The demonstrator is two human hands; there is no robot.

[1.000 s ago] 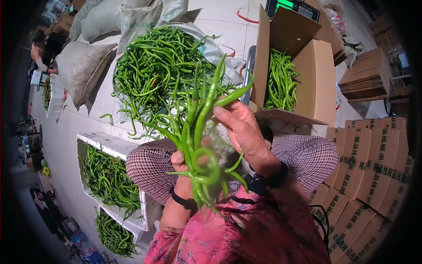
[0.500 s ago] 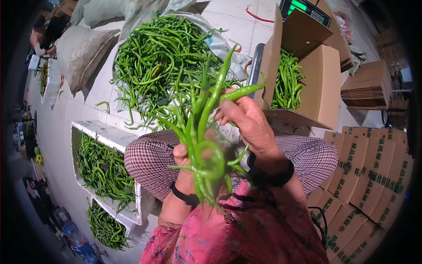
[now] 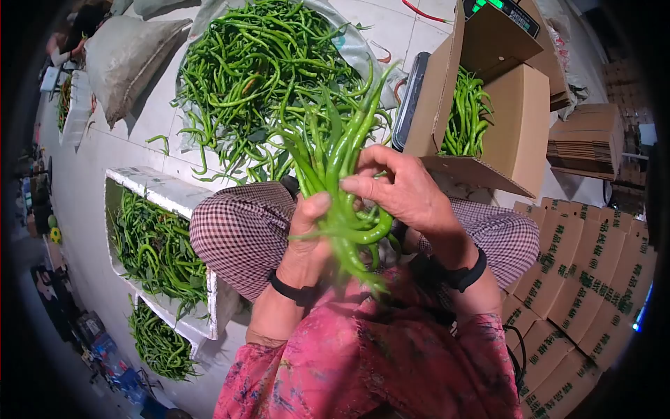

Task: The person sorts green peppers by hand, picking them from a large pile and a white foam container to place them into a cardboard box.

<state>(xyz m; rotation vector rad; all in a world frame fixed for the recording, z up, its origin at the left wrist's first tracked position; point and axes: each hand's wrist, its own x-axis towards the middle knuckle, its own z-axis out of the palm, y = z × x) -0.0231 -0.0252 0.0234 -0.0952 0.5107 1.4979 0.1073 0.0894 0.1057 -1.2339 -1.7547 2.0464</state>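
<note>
A bunch of long green chili peppers [image 3: 340,164] is held upright in front of my lap, with one curled pepper looping out low on its right side. My left hand [image 3: 309,234] is wrapped round the lower left of the bunch, thumb on top. From the right, my right hand [image 3: 408,192] has its thumb and fingers closed against the bunch's side; its fingertips are partly hidden by peppers. Beyond the bunch lies a large heap of green chili peppers [image 3: 258,70] on a white sack. An open cardboard box [image 3: 520,133] at the right has green chili peppers inside.
At left, white foam boxes [image 3: 150,183] contain more peppers. A stuffed sack [image 3: 129,63] stands behind them. A digital scale display [image 3: 506,10] glows green behind the cardboard box. Stacked printed cartons [image 3: 579,279] fill the right side, near flattened cardboard [image 3: 583,140].
My right hand has brought the pepper that stuck out to the right in against the bunch. The peppers now lie closer together, and the view has shifted slightly.
</note>
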